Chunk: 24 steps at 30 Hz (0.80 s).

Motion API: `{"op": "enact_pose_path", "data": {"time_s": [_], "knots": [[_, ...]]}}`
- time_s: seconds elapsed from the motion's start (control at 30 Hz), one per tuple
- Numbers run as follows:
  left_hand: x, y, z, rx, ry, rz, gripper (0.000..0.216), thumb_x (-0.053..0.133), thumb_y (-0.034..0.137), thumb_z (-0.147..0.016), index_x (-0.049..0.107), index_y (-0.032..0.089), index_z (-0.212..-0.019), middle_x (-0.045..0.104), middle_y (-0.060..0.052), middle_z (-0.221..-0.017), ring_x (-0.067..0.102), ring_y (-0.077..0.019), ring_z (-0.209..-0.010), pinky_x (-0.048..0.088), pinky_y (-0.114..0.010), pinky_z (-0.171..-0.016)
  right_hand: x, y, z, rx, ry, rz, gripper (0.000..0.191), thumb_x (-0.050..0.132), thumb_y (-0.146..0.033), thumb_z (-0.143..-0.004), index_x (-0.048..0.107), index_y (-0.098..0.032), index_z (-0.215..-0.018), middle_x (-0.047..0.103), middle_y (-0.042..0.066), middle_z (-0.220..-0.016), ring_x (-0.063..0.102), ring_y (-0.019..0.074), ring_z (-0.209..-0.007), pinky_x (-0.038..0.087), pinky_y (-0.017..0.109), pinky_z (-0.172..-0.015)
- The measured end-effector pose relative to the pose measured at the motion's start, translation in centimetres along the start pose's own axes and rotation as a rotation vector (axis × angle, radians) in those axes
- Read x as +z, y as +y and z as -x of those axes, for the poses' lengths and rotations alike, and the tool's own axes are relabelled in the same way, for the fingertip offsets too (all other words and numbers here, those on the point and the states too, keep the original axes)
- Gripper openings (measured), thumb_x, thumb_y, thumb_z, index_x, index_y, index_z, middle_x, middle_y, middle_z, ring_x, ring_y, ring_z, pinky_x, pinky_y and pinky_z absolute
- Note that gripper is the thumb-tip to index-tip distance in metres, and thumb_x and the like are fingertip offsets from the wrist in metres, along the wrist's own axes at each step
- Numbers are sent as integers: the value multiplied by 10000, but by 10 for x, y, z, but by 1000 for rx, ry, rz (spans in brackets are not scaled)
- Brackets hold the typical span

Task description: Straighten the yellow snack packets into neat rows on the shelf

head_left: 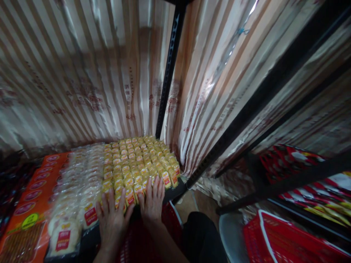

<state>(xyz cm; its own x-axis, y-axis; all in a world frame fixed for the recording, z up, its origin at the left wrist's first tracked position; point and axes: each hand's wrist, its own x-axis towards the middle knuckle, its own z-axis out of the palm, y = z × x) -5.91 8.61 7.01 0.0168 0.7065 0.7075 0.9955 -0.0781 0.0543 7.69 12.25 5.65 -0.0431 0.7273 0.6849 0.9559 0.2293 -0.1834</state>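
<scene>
Yellow packets [137, 155]: already in close rows | left hand [113, 212], right hand [152, 201]: fingers spread at front row, pinching nothing | front partly covered; what remains, I can't tell

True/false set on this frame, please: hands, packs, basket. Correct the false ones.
1. The left hand is at the front of the yellow packs. True.
2. The right hand is a closed fist. False: the right hand is open, fingers extended.
3. The white packs lie between the orange packaging and the yellow packs. True.
4. The red basket at lower right has a black handle. False: the handle is white.
</scene>
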Motion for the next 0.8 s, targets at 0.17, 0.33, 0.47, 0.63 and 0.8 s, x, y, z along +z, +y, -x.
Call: {"op": "enact_pose_path", "data": {"time_s": [0.17, 0.33, 0.47, 0.63, 0.8], "knots": [[-2, 1, -1, 52, -5, 13, 755, 567, 318, -797, 146, 263, -1421, -27, -118, -1532, 59, -397, -1381, 194, -657, -1044, -3, 5, 0, 28, -1, -8, 765, 484, -464, -871, 119, -133, -1456, 111, 192, -1515, 98, 395, -1375, 322, 582, -988], [-1, -1, -3, 104, -39, 31, 739, 547, 321, -804, 145, 262, -1421, -16, -124, -1533, 65, -385, -1385, 213, -637, -1046, -3, 9, -4, 35, -22, -21, 816, 473, -465, -876, 74, -37, -1445, 206, 248, -1476, 121, 365, -1379, 348, 546, -993], [0, -1, -5, 123, -79, 41, 727, 524, 326, -813, 141, 235, -1424, -27, -133, -1530, 63, -379, -1387, 201, -628, -1055, 0, 8, -8, 54, -25, -22, 809, 457, -461, -882, 77, -15, -1440, 197, 260, -1474, 118, 367, -1379, 355, 546, -988], [-1, 0, -5, 135, -77, 42, 729, 525, 332, -815, 144, 216, -1426, -3, -149, -1529, 59, -390, -1384, 219, -627, -1046, -1, 7, -8, 43, -33, -30, 796, 464, -436, -883, 83, -12, -1439, 241, 255, -1462, 108, 360, -1382, 338, 548, -1002], [-6, -1, -4, 109, -36, 51, 720, 544, 333, -808, 172, 269, -1421, 21, -112, -1536, 66, -373, -1388, 222, -624, -1049, -8, 7, -6, 58, -12, -59, 792, 488, -465, -861, 147, -44, -1438, 213, 234, -1479, 79, 374, -1383, 312, 579, -1008]]}}
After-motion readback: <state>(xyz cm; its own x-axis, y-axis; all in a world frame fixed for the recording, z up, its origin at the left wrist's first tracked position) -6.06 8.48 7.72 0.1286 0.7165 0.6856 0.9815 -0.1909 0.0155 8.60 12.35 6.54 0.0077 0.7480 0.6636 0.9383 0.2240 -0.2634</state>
